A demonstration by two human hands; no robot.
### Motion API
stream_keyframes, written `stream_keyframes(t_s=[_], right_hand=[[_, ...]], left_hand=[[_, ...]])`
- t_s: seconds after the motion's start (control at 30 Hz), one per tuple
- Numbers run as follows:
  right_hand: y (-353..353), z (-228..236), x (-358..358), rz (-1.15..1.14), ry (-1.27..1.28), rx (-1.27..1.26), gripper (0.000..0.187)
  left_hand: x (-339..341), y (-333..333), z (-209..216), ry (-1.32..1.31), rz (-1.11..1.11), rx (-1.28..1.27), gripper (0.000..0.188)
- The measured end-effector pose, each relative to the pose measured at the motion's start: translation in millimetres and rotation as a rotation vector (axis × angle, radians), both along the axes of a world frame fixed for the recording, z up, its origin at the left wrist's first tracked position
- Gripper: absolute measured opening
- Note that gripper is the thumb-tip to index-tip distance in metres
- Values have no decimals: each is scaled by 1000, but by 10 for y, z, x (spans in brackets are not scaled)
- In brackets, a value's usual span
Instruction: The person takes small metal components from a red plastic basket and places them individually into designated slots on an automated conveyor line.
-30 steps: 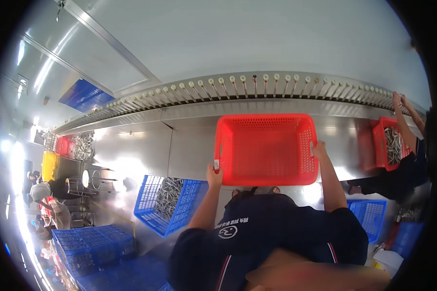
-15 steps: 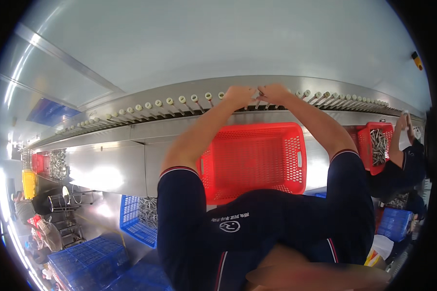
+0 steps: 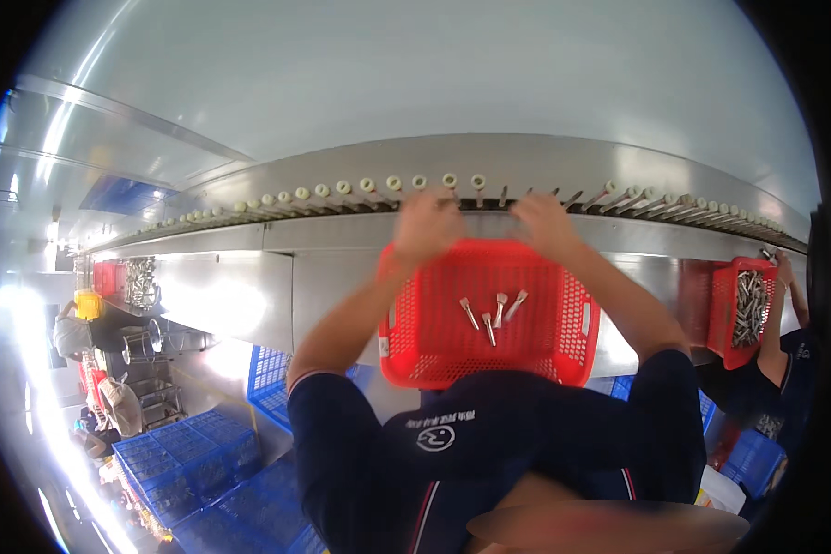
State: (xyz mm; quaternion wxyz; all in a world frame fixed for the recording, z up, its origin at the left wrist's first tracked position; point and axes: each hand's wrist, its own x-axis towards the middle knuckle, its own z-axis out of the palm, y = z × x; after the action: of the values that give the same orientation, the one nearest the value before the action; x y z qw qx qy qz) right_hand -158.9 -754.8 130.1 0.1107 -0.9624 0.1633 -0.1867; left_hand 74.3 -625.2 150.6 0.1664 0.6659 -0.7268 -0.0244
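Just beyond the far rim of a red plastic basket (image 3: pixel 407 365), my left hand (image 3: pixel 429 226) is by a row of slim metal posts (image 3: pixel 369 198) topped with pale ring-shaped ends. My right hand (image 3: pixel 547 226) is a little apart from it, above the basket's far right side, near several posts without rings (image 3: pixel 503 197). Motion smears the fingers of both hands, so whether they hold anything is unclear. Several short metal rods with wider ends (image 3: pixel 470 314) lie loose on the basket floor.
The post row runs along a steel ledge below a pale wall panel (image 3: pixel 452 74). At the right, a co-worker's arm (image 3: pixel 777 314) is beside a red basket of metal pieces (image 3: pixel 751 305). Blue crates (image 3: pixel 189 457) stand at lower left; a yellow container (image 3: pixel 88 304) is further left.
My hands have parted and come down from the post row toward the basket. Several metal rods now lie in the basket, which showed a bare floor before.
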Motion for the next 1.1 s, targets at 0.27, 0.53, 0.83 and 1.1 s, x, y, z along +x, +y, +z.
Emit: stream_keyframes(t_s=[0.27,0.53,0.83,1.1], right_hand=[[-454,56,1018,-46,437,194,33],[363,42,-313,303,425,92,42],[82,247,1536,72,-109,-99,38],[47,1149,990,-207,195,648,29]], left_hand=[[404,-752,-48,-143,-147,248,22],[-306,290,296,-103,-210,266,37],[1279,-79,150,-116,-56,-91,42],[928,-81,770,631,105,427,46]])
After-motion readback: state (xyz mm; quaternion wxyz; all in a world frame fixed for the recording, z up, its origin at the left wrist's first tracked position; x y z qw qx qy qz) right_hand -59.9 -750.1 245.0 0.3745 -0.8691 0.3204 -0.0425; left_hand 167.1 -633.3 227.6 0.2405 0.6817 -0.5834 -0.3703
